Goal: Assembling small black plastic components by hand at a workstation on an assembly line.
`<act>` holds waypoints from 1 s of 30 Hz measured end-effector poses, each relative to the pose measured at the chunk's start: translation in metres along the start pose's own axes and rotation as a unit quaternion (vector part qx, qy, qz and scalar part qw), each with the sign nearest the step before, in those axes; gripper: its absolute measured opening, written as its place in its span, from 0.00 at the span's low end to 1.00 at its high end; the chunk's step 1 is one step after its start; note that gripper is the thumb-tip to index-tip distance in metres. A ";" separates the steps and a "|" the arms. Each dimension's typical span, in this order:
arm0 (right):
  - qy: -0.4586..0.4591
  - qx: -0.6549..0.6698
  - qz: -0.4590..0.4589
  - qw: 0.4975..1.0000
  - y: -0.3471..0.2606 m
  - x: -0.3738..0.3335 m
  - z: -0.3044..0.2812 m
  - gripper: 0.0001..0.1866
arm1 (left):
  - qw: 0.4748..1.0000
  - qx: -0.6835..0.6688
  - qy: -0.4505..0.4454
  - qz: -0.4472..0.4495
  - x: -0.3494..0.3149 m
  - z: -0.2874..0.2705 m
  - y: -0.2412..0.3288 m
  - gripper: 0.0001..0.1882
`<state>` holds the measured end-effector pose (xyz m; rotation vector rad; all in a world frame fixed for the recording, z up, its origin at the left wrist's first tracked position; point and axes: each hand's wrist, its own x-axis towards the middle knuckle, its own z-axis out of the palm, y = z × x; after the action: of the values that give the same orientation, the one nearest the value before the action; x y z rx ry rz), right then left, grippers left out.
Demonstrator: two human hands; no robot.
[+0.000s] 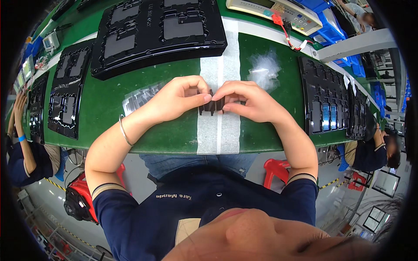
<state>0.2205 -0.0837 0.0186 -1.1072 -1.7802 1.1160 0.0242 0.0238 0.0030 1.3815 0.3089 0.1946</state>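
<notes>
Between my two hands, over the pale strip on the green table, is a small dark flat part (212, 107) with short prongs along its lower edge. What kind of part it is I cannot make out. My left hand (185, 96) pinches its left side with thumb and forefinger. On its right side, the fingers of my right hand (250, 101) are closed with the thumb below. Left of my left hand lies a spread of clear plastic pieces (137, 99). Beyond my right hand sits a heap of thin clear films (264, 69).
A tall stack of black moulded trays (161, 48) stands at the back left, with another black tray (67, 93) further left. More black trays (326, 98) hold parts at the right. Behind is a beige meter (278, 13) with a red lead (285, 32). Other people sit at both sides.
</notes>
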 end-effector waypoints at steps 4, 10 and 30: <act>0.002 0.086 0.041 0.995 0.003 -0.004 0.003 0.16 | 0.980 -0.170 -0.005 -0.099 0.000 0.007 0.008 0.07; -0.009 -0.007 0.043 0.999 0.001 -0.009 -0.002 0.17 | 0.998 -0.039 0.023 -0.047 0.002 0.006 0.004 0.05; -0.046 -0.004 0.024 0.999 0.001 -0.010 -0.003 0.06 | 0.990 0.128 0.002 -0.050 -0.001 0.015 0.001 0.05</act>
<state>0.2269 -0.0922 0.0168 -1.1236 -1.8391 1.2073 0.0282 0.0101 0.0068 1.6155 0.4171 0.0754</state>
